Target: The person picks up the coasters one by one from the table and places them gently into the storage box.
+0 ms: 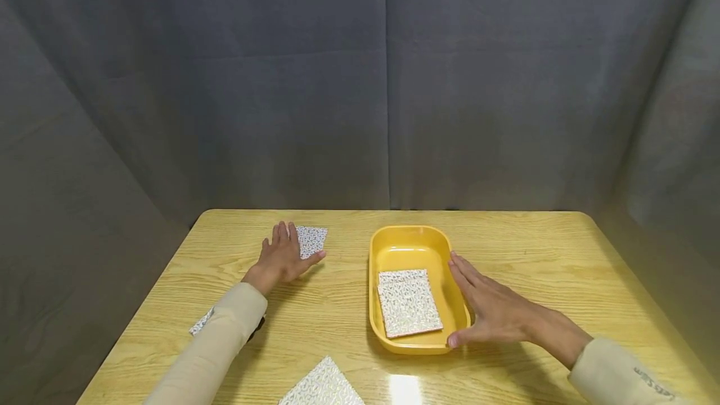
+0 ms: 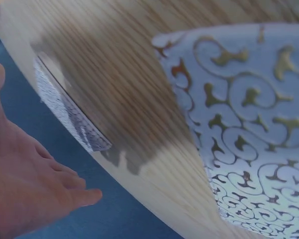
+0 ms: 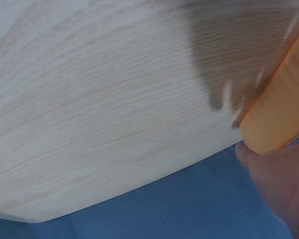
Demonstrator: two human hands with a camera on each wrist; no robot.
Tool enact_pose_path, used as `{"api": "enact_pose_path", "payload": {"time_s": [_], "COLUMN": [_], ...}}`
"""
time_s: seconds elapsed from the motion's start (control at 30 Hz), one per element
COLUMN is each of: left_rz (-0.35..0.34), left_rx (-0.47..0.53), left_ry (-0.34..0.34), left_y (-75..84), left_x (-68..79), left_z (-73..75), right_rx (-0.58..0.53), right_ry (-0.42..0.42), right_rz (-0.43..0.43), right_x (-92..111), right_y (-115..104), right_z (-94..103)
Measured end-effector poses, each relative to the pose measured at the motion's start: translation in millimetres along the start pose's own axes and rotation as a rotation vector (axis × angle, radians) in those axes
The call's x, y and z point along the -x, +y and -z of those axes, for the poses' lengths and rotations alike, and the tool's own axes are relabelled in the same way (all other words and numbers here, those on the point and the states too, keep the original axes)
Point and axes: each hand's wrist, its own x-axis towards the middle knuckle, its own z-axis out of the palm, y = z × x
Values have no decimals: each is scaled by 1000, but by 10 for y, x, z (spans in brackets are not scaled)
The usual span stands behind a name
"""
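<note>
Through the head camera I see the left hand spread near a patterned square, the right hand spread against a yellow tray holding patterned packets. The left wrist shows another square close up; the right wrist, a fingertip touching the tray.

"How many flat, white, scroll-patterned pieces lie directly on the yellowish wood-grain table?"
"Three that I can see, counting one partly covered by an arm."
"And inside the yellow, round-cornered tray?"
"At least two, overlapping; I can't tell whether more lie beneath."
"Trays?"
"One, and one table."
"Hands?"
"Two: one left hand, one right hand."
</note>
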Motion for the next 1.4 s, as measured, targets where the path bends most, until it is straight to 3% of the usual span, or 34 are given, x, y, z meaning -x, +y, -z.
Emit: {"api": "enact_pose_path", "payload": {"time_s": [0.6, 0.83, 1.07, 1.4], "left_rz": [118, 104, 107, 136], "left_rx": [45, 10, -15, 86], "left_ry": [-49, -9, -13, -12], "left_y": [-42, -9, 64, 92], "left_x": [-135, -168, -191, -218], "left_z": [-4, 18, 40, 44], "right_rx": [-5, -2, 14, 88], "right_ry": [14, 22, 33, 31], "right_rz": [-13, -22, -12, -18], "right_x": [49, 39, 0, -12], "right_y": [6, 6, 17, -8], "right_z": [-87, -96, -96, -51]}}
